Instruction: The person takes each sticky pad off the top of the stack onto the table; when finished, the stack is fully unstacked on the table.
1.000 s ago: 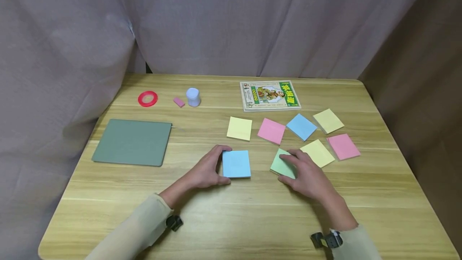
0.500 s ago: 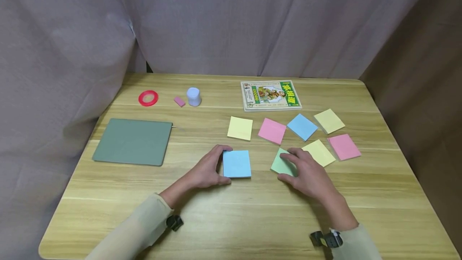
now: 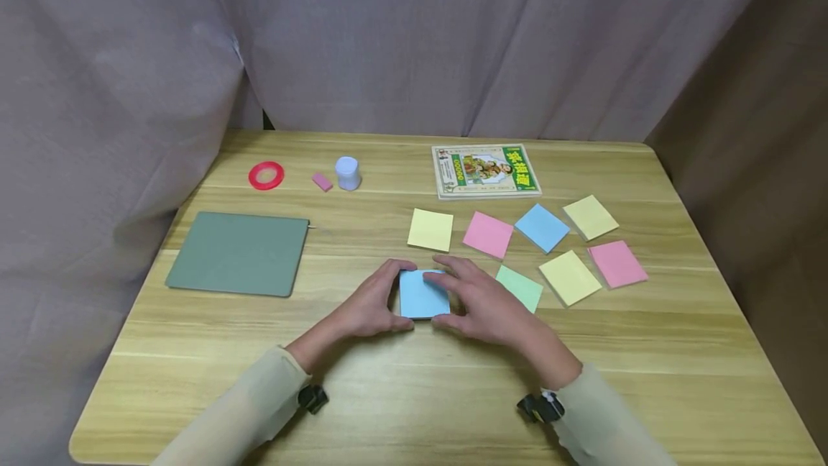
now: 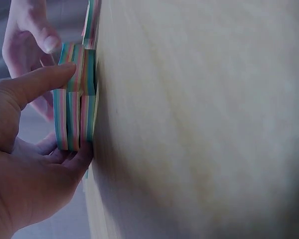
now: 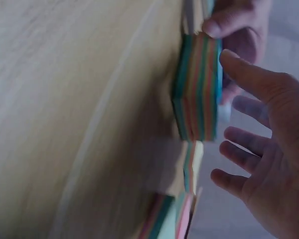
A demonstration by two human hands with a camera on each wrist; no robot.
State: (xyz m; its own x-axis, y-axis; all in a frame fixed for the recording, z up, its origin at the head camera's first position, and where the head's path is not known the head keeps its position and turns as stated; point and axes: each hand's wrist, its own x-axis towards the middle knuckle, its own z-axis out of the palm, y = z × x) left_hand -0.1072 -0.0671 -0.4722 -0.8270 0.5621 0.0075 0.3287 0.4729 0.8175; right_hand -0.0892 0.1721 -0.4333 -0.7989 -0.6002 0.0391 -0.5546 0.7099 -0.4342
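Observation:
In the head view a stack of sticky note pads [image 3: 422, 299], blue on top, lies at the middle of the table. My left hand [image 3: 370, 305] holds it from the left, thumb on the near side and fingers on the far side. In the left wrist view the stack [image 4: 74, 119] shows several layers of striped edges. My right hand [image 3: 489, 308] is at its right side, fingers spread, the index finger over the blue top. In the right wrist view the thumb is close to the stack [image 5: 197, 94]; contact is unclear. A green pad [image 3: 524, 289] lies right of it, partly behind the right hand.
Behind and to the right lie yellow [image 3: 430, 229], pink [image 3: 488, 234] and blue [image 3: 542, 227] pads, plus several others. A booklet [image 3: 485, 172] is at the back. On the left are a green notebook [image 3: 238, 254], red tape roll [image 3: 266, 175], pink eraser [image 3: 322, 182] and white container [image 3: 348, 173].
My right hand has let go of the green pad and moved left to the blue-topped stack. The green pad stays on the table, slightly turned. My left hand has not moved.

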